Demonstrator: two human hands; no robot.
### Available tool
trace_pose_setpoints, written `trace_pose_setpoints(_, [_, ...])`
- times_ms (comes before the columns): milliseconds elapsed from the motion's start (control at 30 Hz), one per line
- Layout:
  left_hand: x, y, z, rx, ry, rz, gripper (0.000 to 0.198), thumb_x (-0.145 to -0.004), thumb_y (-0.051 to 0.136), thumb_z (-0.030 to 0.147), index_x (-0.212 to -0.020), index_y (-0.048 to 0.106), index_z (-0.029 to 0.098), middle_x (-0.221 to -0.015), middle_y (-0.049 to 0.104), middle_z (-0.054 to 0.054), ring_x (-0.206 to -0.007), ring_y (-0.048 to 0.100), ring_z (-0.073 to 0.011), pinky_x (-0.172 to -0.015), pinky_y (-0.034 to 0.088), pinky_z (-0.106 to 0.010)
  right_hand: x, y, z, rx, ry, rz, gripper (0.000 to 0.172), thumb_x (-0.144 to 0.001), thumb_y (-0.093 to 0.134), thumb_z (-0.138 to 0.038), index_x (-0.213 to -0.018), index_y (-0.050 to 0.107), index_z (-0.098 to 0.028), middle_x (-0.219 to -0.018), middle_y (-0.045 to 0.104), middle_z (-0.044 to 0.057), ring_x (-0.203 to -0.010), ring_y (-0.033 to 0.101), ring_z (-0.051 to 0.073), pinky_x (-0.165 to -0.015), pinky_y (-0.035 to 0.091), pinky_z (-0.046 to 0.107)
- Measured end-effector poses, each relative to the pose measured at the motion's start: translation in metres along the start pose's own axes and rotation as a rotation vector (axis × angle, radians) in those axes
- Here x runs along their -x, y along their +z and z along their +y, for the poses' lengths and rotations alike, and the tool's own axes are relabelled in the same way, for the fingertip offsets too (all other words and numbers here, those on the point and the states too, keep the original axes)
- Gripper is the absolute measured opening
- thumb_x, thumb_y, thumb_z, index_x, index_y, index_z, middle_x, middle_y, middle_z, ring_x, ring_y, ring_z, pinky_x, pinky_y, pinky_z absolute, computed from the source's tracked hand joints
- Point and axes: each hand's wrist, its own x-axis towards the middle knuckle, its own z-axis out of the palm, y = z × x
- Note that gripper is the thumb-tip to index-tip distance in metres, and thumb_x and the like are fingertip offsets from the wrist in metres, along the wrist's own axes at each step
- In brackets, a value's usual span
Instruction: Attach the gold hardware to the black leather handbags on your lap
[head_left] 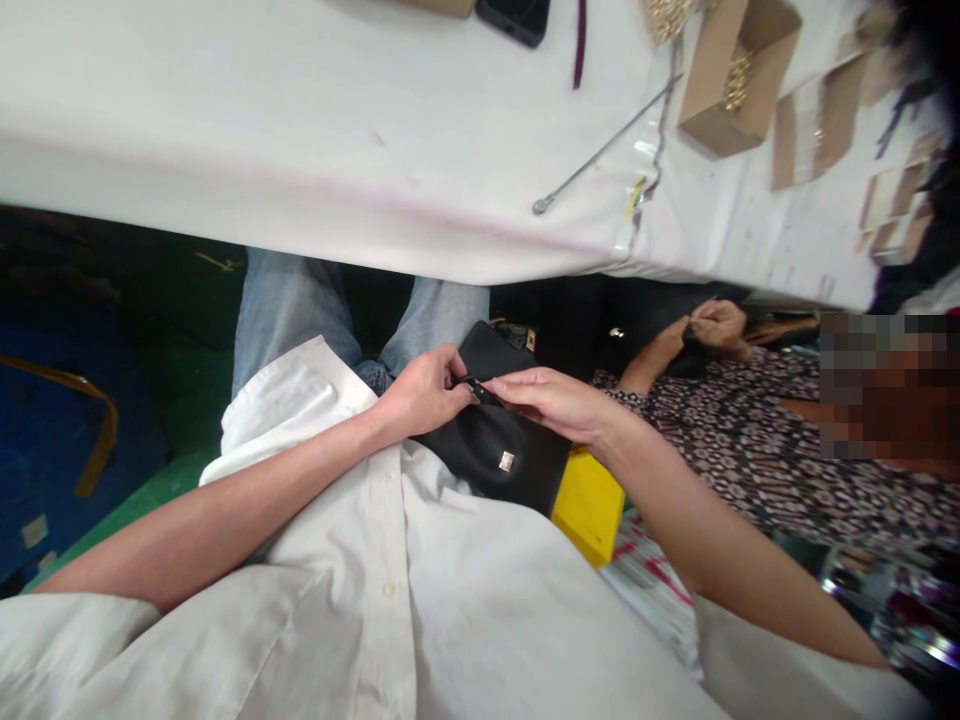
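A black handbag (pixel 480 450) with a small square gold-coloured metal fitting (pixel 507 461) rests on my lap against my white shirt. Between my hands is a short black strap (pixel 484 393) at the bag's upper part. My left hand (pixel 429 388) is closed, thumb and fingers pinching one end of this strap. From the other side, my right hand (pixel 555 400) pinches the strap with its fingers fairly straight. The fingertips partly hide the exact grip. Beyond them is a black flap or panel (pixel 491 352) with a gold-coloured buckle-like piece (pixel 531 340) at its edge.
A white-covered table (pixel 300 130) stands in front, bearing a metal rod (pixel 600 155), an open cardboard box (pixel 739 85) with gold-coloured pieces, a dark phone-like object (pixel 516 18) and a dark strip (pixel 580 45). A yellow object (pixel 589 505) lies beside me. At right sits a co-worker, hands (pixel 718 325) together.
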Motion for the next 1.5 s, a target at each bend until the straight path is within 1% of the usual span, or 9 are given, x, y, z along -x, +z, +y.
trace_pose_setpoints(133, [0.0,0.001,0.004,0.028,0.009,-0.006,0.012,-0.087,0.075,0.024,-0.093,0.064,0.021,-0.068,0.061,0.004,-0.06,0.056,-0.0135,-0.054,0.035,-0.027,-0.002,0.005,0.008,-0.03,0.009,0.133,0.048,-0.077,0.105,-0.057,-0.102,0.09,-0.019,-0.109,0.086,0.009,-0.091,0.076,0.019,-0.079,0.061,0.024])
trace_pose_setpoints(333, [0.002,-0.001,0.006,0.055,0.016,-0.022,0.009,-0.085,0.073,0.02,-0.089,0.065,0.021,-0.067,0.061,0.004,-0.059,0.056,-0.0127,-0.053,0.035,-0.027,-0.001,0.015,0.006,-0.061,0.026,0.044,0.049,-0.074,0.106,-0.057,-0.092,0.088,-0.016,-0.098,0.086,0.01,-0.08,0.076,0.019,-0.074,0.061,0.025])
trace_pose_setpoints(567, [0.001,-0.003,0.006,0.055,0.021,-0.034,0.009,-0.084,0.073,0.017,-0.089,0.066,0.02,-0.067,0.061,0.005,-0.059,0.054,-0.0117,-0.054,0.036,-0.027,-0.006,0.018,-0.002,-0.065,0.062,0.056,0.047,-0.061,0.112,-0.046,-0.084,0.086,-0.015,-0.085,0.084,0.008,-0.067,0.073,0.016,-0.068,0.06,0.025])
trace_pose_setpoints(700, [-0.001,-0.005,0.005,0.111,-0.008,-0.079,0.012,-0.083,0.076,0.018,-0.089,0.065,0.019,-0.065,0.06,0.005,-0.057,0.053,-0.0111,-0.051,0.034,-0.026,-0.011,0.012,-0.005,-0.005,0.08,0.049,0.045,-0.059,0.112,-0.041,-0.087,0.086,-0.017,-0.085,0.083,0.008,-0.066,0.072,0.018,-0.063,0.059,0.026])
trace_pose_setpoints(833, [-0.001,-0.006,0.004,0.169,-0.037,-0.112,0.015,-0.082,0.079,0.02,-0.089,0.066,0.019,-0.065,0.061,0.005,-0.056,0.052,-0.0108,-0.051,0.033,-0.025,-0.016,0.006,-0.011,0.102,0.081,-0.054,0.044,-0.062,0.11,-0.045,-0.084,0.086,-0.016,-0.074,0.078,0.004,-0.058,0.063,0.012,-0.053,0.049,0.021])
trace_pose_setpoints(967, [0.0,-0.007,0.005,0.229,-0.083,-0.138,0.017,-0.08,0.08,0.019,-0.088,0.065,0.02,-0.064,0.062,0.005,-0.055,0.052,-0.0105,-0.05,0.031,-0.024,-0.02,0.006,-0.021,0.197,0.088,-0.086,0.043,-0.057,0.109,-0.044,-0.079,0.085,-0.016,-0.071,0.074,0.002,-0.059,0.061,0.012,-0.057,0.052,0.022])
trace_pose_setpoints(1167, [0.001,-0.007,0.01,0.291,-0.177,-0.148,0.019,-0.077,0.08,0.015,-0.088,0.065,0.02,-0.064,0.064,0.005,-0.053,0.052,-0.01,-0.048,0.029,-0.024,-0.025,0.014,-0.035,0.331,0.093,-0.079,0.029,-0.054,0.103,-0.032,-0.071,0.084,-0.019,-0.066,0.071,0.0,-0.061,0.059,0.013,-0.058,0.052,0.022])
trace_pose_setpoints(1367, [0.002,-0.006,0.012,0.317,-0.223,-0.131,0.02,-0.074,0.08,0.013,-0.085,0.064,0.02,-0.061,0.062,0.005,-0.051,0.051,-0.0095,-0.046,0.028,-0.023,-0.026,0.023,-0.034,0.392,0.049,-0.009,0.008,-0.057,0.085,-0.023,-0.064,0.082,-0.021,-0.062,0.069,0.0,-0.058,0.056,0.014,-0.054,0.048,0.024])
trace_pose_setpoints(1500, [0.001,-0.005,0.01,0.339,-0.239,-0.129,0.021,-0.073,0.08,0.013,-0.086,0.064,0.02,-0.06,0.062,0.005,-0.05,0.051,-0.01,-0.045,0.029,-0.023,-0.025,0.03,-0.03,0.42,0.041,0.05,0.006,-0.056,0.077,-0.024,-0.061,0.08,-0.021,-0.06,0.068,0.0,-0.056,0.055,0.014,-0.051,0.044,0.025])
